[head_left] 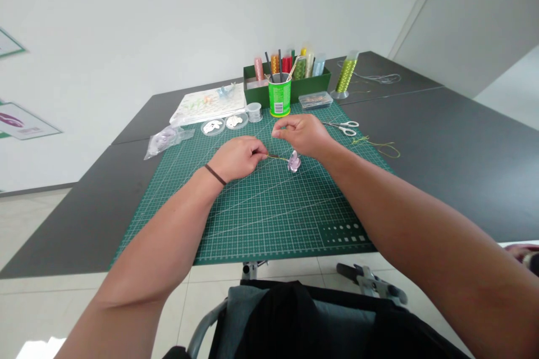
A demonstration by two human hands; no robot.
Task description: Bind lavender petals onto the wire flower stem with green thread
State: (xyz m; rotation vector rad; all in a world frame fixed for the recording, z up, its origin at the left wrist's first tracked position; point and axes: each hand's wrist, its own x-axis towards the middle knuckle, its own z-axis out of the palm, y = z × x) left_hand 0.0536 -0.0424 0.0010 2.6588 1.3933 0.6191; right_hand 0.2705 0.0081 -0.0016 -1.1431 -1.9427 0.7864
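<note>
Pinching the thin wire stem [278,157] narrowly in your left grip [238,158], you have the ruffled lilac flower [293,161] at its far end, over the gridded green cutting mat [269,219]. Your right grip [301,134] hangs just above, fingers drawn narrow; whether they hold anything can't be told. Steel scissors with white loops [341,128] lie beside that hand on the smooth mat.

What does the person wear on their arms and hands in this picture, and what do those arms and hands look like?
The left forearm and right forearm are bare, with no sleeves in view; the left hand and right hand wear no gloves. A thin dark band circles the left wrist.
</note>
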